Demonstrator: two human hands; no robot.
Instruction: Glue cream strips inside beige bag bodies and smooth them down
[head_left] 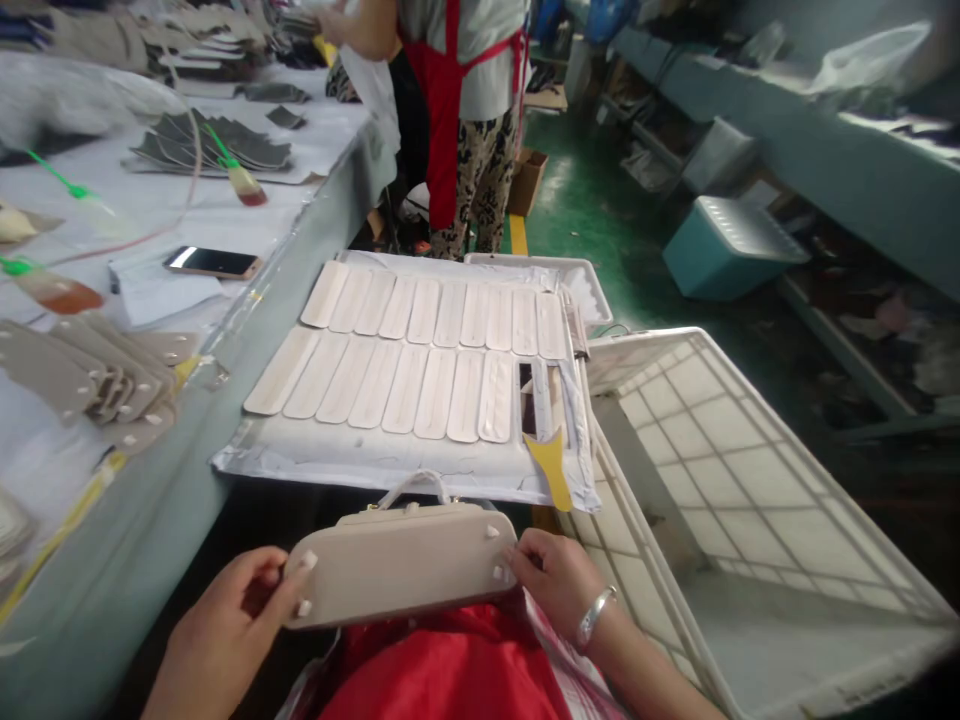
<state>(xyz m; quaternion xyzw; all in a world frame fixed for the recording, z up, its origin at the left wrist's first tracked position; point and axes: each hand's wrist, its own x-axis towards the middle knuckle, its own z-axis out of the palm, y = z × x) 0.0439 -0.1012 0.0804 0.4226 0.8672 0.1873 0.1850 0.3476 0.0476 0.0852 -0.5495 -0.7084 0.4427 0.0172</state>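
Note:
A beige handbag (405, 565) is held up over my lap, its flat bottom with small white-wrapped feet turned toward me. Its pale handle (415, 482) loops out at the far side. My left hand (240, 610) pinches the bag's left end, thumb on the face near a foot. My right hand (551, 570) grips the right end with curled fingers. Just beyond the bag, a white-covered board (337, 450) carries two rows of pale rounded strips (401, 390). A yellow spreader (551, 470) lies at the board's near right corner.
At left, a work table (300, 215) holds a phone (214, 262), glue bottles (246, 185) and stacked grey-beige panels (112, 375). A large white crate (701, 440) stands at right. A person in a red apron (442, 130) stands ahead. A teal box (720, 250) sits on the green floor.

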